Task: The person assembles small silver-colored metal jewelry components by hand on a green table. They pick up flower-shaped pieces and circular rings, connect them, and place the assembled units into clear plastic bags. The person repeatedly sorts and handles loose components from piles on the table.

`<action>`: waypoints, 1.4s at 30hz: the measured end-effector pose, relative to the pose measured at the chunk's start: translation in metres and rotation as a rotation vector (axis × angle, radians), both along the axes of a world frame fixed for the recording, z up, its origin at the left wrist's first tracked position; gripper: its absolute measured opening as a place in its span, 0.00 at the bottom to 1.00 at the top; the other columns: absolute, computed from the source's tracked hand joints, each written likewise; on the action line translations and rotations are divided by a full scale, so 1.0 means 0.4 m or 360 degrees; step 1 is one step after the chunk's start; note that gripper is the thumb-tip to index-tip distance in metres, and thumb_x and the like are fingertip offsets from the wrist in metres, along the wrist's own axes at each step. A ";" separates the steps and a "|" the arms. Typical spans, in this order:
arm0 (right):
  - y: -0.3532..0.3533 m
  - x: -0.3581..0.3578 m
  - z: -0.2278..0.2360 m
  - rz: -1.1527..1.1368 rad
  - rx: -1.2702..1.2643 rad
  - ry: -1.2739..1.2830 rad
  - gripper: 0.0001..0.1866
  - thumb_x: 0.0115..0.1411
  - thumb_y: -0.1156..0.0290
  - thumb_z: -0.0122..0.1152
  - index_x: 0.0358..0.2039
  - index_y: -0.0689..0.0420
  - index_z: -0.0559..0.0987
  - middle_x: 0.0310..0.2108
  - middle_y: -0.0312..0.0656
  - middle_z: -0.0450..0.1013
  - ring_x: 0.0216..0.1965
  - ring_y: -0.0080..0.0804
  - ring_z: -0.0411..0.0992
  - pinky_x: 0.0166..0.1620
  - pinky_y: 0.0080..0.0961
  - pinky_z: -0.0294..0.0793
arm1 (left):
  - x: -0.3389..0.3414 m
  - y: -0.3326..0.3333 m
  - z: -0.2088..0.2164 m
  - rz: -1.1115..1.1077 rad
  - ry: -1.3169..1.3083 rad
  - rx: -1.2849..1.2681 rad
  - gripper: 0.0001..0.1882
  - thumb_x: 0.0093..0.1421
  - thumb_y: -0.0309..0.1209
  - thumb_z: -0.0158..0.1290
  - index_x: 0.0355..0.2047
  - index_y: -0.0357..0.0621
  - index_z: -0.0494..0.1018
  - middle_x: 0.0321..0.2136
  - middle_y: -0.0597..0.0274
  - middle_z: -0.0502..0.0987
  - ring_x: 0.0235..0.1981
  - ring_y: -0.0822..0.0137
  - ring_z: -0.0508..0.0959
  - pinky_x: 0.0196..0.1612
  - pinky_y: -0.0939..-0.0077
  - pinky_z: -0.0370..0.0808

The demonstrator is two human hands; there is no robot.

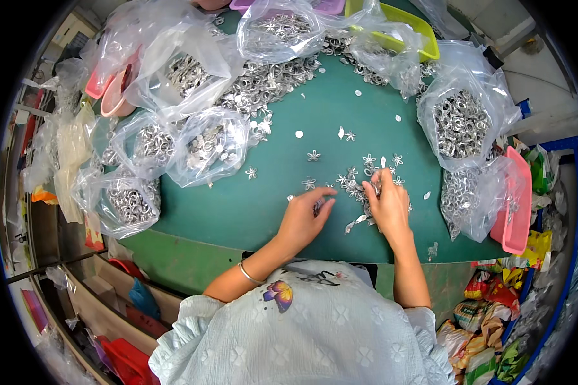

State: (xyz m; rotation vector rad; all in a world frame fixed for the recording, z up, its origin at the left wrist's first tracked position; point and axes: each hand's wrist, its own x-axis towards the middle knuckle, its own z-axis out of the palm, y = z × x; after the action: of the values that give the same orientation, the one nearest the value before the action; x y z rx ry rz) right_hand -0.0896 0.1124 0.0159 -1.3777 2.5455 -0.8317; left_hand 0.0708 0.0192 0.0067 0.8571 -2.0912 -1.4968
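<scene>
While silver pieces are lying heaped on the green table, the right hand is touching them.
Its fingers are bending, grip unclear; the left hand is half-curling, thumb and forefinger apart, metal showing inside; both forearms are reaching forward.

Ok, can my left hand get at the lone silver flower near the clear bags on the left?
Probably yes: mostly green tabletop lies between your left hand and that silver flower, though the hand may be holding something.
</scene>
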 end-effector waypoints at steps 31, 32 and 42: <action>0.005 0.068 0.028 0.0066 -0.0404 -0.1098 0.04 0.56 0.75 0.56 0.27 0.62 0.75 0.21 0.28 0.67 0.21 0.13 0.58 0.24 0.13 0.57 | -0.029 0.009 -0.016 0.0111 0.0318 -0.0789 0.11 0.48 0.28 0.59 0.33 0.43 0.75 0.19 0.62 0.68 0.16 0.66 0.70 0.19 0.74 0.68; 0.006 0.073 0.028 0.0051 -0.0411 -0.1033 0.04 0.56 0.75 0.57 0.27 0.62 0.75 0.21 0.28 0.67 0.21 0.13 0.57 0.24 0.13 0.57 | -0.028 0.008 -0.015 0.0116 0.0327 -0.0866 0.10 0.49 0.29 0.59 0.32 0.43 0.74 0.20 0.62 0.68 0.17 0.64 0.71 0.19 0.72 0.69; 0.001 0.076 -0.003 0.0087 -0.0625 -0.1009 0.04 0.54 0.76 0.57 0.25 0.63 0.74 0.19 0.33 0.67 0.18 0.16 0.58 0.22 0.14 0.57 | -0.024 -0.033 -0.032 -0.0275 0.0601 -0.1147 0.08 0.45 0.23 0.59 0.27 0.42 0.74 0.17 0.63 0.68 0.16 0.65 0.70 0.18 0.75 0.67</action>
State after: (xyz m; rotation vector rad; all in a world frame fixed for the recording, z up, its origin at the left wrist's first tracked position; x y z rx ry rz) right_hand -0.0592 0.1127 0.0146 -1.0243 1.9146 -1.5257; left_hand 0.0612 0.0060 -0.0060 0.1157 -2.1915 -0.7704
